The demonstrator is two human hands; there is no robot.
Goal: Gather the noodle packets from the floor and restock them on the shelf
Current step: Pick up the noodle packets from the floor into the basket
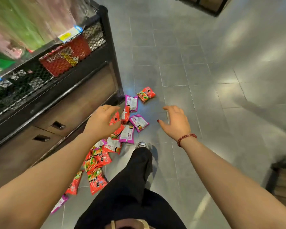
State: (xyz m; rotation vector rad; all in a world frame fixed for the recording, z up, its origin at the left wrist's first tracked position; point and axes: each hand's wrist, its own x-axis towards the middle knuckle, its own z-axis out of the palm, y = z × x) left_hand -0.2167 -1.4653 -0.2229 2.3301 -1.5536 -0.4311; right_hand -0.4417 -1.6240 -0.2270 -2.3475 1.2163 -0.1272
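Note:
Several red and purple noodle packets lie scattered on the grey tiled floor beside the shelf unit [106,52]. A red packet [146,94] lies farthest away, with purple packets [131,103] [139,122] nearer. More red packets [96,160] are piled close to my leg. My left hand [101,120] reaches out above the pile with loosely curled fingers and holds nothing. My right hand [176,122] is stretched out over bare floor to the right of the packets, its fingers relaxed and empty. Red packets [64,57] sit behind the shelf's black mesh front.
The shelf unit has wooden drawers [56,124] below the mesh basket. My black trouser leg and shoe [141,144] stand right beside the packets. Another wooden fixture [284,177] is at the right edge, and a dark unit [210,5] at the far top.

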